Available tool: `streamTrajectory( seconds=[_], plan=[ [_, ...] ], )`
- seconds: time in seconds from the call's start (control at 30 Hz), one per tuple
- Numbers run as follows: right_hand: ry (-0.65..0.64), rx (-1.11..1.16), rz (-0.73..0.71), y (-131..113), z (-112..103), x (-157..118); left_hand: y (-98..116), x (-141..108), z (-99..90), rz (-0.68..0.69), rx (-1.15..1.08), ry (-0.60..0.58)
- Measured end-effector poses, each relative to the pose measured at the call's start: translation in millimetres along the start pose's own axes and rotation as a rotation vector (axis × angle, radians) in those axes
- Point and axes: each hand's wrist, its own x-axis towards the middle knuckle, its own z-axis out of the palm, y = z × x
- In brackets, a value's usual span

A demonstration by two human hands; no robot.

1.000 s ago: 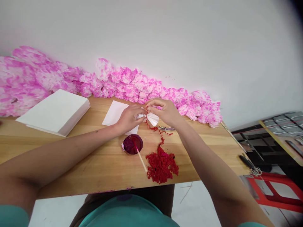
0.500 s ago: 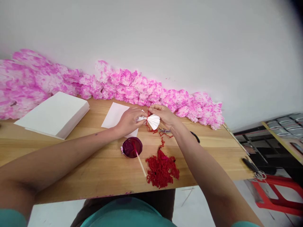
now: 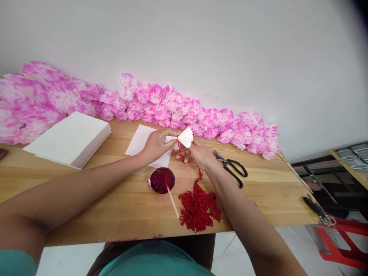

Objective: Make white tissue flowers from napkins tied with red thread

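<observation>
Pleated white paper point(image 3: 186, 138), gathered at its middle and fanned out at the right end, is pinched between the thumb and fingers of my left hand point(image 3: 155, 146). Red yarn point(image 3: 177, 138) loops around the gathered middle, and its tail hangs below. My right hand point(image 3: 199, 154) is just under and right of the fan, fingers curled around the hanging yarn; the exact grip is partly hidden. From there the strand runs down to a tangled bundle of red yarn point(image 3: 198, 209). Beneath my left hand lie flat white sheets point(image 3: 139, 140).
Black-handled scissors point(image 3: 232, 168) lie right of my hand. A bowl of dark red dye point(image 3: 162, 180) holds a stick point(image 3: 173, 201). A thick white paper stack point(image 3: 70, 134) stands left, and pink-white paper flowers point(image 3: 161, 103) line the wall. More scissors point(image 3: 317, 211) sit at the right edge.
My right hand has moved down from above the paper to below it, uncovering the scissors. The fan has tipped slightly upward, and the yarn now sits around its middle.
</observation>
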Motion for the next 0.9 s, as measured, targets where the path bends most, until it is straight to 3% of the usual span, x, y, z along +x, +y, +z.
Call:
streamTrajectory(
  seconds=[0.1,0.23,0.37,0.6,0.73,0.9],
  plan=[
    [0.007,-0.026,-0.055,2,1,-2,0,0,-0.3,0.005,-0.001,0.0],
    [0.106,-0.033,-0.127,7,-8,1,1,1,-0.3,0.038,0.027,-0.031],
    [0.18,-0.067,-0.166,11,-15,5,0,1,-1.4,0.16,0.122,-0.126],
    [0.147,-0.158,-0.313,16,-20,3,-12,4,-3.6,0.309,0.323,-0.265],
    [0.124,-0.184,-0.347,17,-19,1,-10,3,-6.3,0.286,0.314,-0.316],
    [0.124,-0.196,-0.33,18,-18,4,-3,3,-11.4,0.141,0.234,-0.352]
  ],
)
